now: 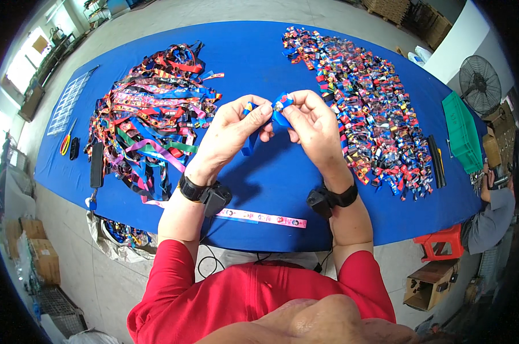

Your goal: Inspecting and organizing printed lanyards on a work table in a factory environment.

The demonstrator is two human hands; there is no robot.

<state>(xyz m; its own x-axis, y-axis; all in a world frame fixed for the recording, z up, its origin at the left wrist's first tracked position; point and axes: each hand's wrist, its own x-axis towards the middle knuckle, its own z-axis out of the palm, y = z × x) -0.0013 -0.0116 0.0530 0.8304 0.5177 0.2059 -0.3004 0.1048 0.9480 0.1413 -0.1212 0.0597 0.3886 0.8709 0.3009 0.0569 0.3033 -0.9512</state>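
Observation:
Above the middle of the blue-covered table, my left hand [238, 125] and my right hand [315, 123] pinch a blue printed ribbon [280, 118] between thumbs and fingers. The ribbon is bent into a loop or fold at my right fingertips, and one end hangs below my left hand. Whether it is knotted I cannot tell. To the left lies a heap of long printed ribbons [150, 105]. On the right, many small looped or tied ribbons [365, 97] are spread in a broad band. Nearer to me, a pink printed ribbon [271, 218] lies flat.
Yellow-handled scissors [65, 144] and a white wire rack [72, 104] are at the table's left. A green crate [463, 133] and a black fan [480, 85] stand right. A person's grey sleeve [491, 217] shows near a red stool [441, 243].

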